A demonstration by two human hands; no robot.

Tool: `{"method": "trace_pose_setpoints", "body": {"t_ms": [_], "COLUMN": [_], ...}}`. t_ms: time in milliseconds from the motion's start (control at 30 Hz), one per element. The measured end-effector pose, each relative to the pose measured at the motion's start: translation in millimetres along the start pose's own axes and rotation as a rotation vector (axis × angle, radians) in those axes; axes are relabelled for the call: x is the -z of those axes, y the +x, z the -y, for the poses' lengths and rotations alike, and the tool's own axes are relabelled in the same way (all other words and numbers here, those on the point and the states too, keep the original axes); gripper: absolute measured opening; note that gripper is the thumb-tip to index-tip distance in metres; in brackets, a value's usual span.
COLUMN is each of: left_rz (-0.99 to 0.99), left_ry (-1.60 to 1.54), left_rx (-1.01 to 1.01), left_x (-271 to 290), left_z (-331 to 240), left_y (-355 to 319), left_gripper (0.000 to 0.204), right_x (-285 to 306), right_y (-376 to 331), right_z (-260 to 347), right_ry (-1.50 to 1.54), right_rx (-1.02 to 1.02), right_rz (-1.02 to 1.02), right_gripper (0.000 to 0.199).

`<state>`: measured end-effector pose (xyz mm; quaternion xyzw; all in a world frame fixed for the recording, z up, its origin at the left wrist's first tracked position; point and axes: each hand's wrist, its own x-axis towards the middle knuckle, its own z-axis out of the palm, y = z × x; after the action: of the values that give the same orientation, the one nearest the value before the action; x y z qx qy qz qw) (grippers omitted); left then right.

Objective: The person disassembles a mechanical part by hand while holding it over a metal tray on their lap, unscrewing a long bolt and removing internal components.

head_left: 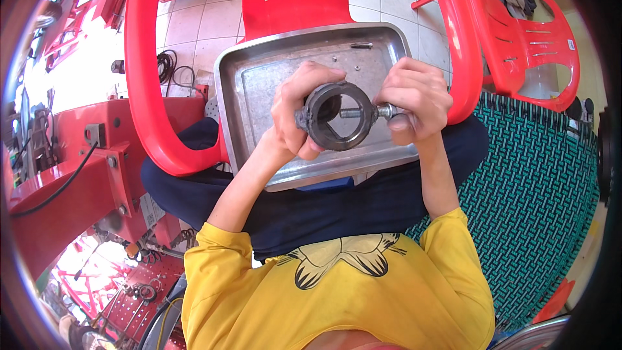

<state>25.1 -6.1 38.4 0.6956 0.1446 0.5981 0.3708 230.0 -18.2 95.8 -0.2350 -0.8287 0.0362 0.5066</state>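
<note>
My left hand is closed round the left side of a dark metal ring-shaped clamp, held above the tray. A silver threaded bolt runs through the ring's right wall, its inner end showing inside the opening. At the bolt's outer end, my right hand is closed with thumb and fingers on it. Below both hands lies a shallow metal tray. In it are a dark bolt near the far edge and a small nut.
The tray rests on a red plastic chair whose arms rise on both sides. Another red chair stands at the far right. A green woven seat is beside me. Red machinery and black cable lie on the left.
</note>
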Motion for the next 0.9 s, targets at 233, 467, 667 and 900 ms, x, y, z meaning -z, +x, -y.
{"method": "trace_pose_setpoints", "body": {"t_ms": [233,467,667,900], "left_rz": [0.012,0.075,0.095,0.067], "left_ry": [-0.044,-0.079,-0.049,-0.036], "left_rx": [-0.035,-0.096,-0.064,-0.122], "left_x": [-1.3,4.3,5.8,1.4], "left_z": [2.1,3.4,-3.5,-0.1], "left_y": [-1.7,0.7,-1.1,-2.0], "left_gripper": [0.097,0.072,0.042,0.040], "right_x": [-9.6,-4.1,0.8,-1.9], "right_y": [-1.8,3.1,3.7,4.3], "right_z": [9.7,7.2,9.3,11.6], "right_ry": [-0.023,0.043,-0.002,0.017], "right_rx": [-0.058,-0.049,0.033,0.043], "right_rz": [-0.097,-0.043,0.068,0.031], "right_gripper": [0.044,0.045,0.051,0.056]}}
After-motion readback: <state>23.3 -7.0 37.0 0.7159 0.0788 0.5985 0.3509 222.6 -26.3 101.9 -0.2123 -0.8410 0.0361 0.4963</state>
